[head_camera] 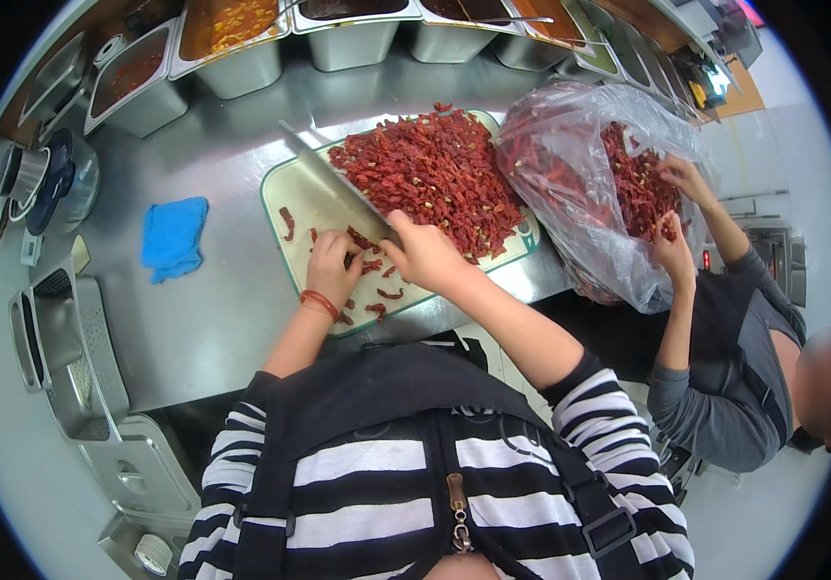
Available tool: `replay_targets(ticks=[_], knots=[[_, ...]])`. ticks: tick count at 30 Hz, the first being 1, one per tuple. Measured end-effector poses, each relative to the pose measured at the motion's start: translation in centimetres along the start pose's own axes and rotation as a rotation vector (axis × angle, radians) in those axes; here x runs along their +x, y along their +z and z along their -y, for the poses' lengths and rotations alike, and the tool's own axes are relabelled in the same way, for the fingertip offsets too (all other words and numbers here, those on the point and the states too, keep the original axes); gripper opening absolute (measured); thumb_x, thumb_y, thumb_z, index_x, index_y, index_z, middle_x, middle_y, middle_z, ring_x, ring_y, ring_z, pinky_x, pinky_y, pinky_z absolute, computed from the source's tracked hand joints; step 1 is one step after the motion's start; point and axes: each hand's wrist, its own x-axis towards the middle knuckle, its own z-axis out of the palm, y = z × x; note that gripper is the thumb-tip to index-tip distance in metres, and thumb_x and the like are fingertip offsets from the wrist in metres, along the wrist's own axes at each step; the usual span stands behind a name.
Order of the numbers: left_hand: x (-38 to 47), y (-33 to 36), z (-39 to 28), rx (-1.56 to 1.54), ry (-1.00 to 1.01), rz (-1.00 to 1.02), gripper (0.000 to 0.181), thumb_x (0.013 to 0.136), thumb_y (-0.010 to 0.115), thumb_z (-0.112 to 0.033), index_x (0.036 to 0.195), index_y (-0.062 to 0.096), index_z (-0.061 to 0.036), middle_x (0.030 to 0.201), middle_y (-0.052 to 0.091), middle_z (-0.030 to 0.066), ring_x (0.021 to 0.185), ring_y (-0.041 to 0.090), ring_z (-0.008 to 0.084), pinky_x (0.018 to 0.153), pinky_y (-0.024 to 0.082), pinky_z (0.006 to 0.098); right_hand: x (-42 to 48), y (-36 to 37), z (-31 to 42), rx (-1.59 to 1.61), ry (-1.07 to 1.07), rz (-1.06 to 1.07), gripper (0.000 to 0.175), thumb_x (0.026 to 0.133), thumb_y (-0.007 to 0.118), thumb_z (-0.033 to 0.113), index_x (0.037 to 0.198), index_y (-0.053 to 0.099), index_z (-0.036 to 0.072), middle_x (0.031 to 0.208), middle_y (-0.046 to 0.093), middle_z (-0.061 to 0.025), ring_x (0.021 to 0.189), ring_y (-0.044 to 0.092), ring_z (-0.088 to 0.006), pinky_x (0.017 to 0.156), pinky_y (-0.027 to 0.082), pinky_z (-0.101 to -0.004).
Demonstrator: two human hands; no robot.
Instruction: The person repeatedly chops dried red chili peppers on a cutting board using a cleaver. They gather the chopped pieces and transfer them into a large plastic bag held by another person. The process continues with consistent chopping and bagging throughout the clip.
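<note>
My right hand grips the handle of a broad-bladed kitchen knife, its blade slanting up and left over a cream cutting board with a green edge. Low on the board, my left hand is bent over a few dried red chili peppers; its fingertips partly hide them. A red band circles that wrist. Loose chili pieces lie near both hands. Beyond the knife, a large heap of cut dried chilies with pale seeds covers the board's right part.
A clear plastic bag of dried chilies stands right of the board, with a co-worker's hands at its opening. Left lies a blue cloth on the steel counter. Steel food pans of sauces line the back; perforated pans stand at left.
</note>
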Motion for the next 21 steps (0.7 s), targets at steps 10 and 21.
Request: replay_targets(ticks=[10, 21], knots=[[0.2, -1.1, -0.6, -0.025, -0.001, 0.103, 0.02, 0.06, 0.066, -0.002, 0.073, 0.051, -0.0032, 0.082, 0.05, 0.0108, 0.08, 0.05, 0.0273, 0.07, 0.042, 0.0348, -3.1, -2.0, -0.3, 0.061, -0.004, -0.088, 0.023, 0.079, 0.055, 0.016, 0.089, 0.038, 0.004, 0.064, 0.055, -0.0209, 0.065, 0.054, -0.0403, 0.055, 0.042, -0.0441], [-0.3, -0.7, -0.5, 0.031, -0.015, 0.1, 0.029, 0.056, 0.07, -0.005, 0.079, 0.052, -0.0043, 0.088, 0.05, 0.0109, 0.086, 0.049, 0.0271, 0.073, 0.041, 0.0348, -4.7, -1.6, -0.3, 0.168, -0.047, -0.133, 0.023, 0.078, 0.056, 0.016, 0.087, 0.038, 0.004, 0.062, 0.055, -0.0197, 0.063, 0.055, -0.0398, 0.053, 0.043, -0.0444]])
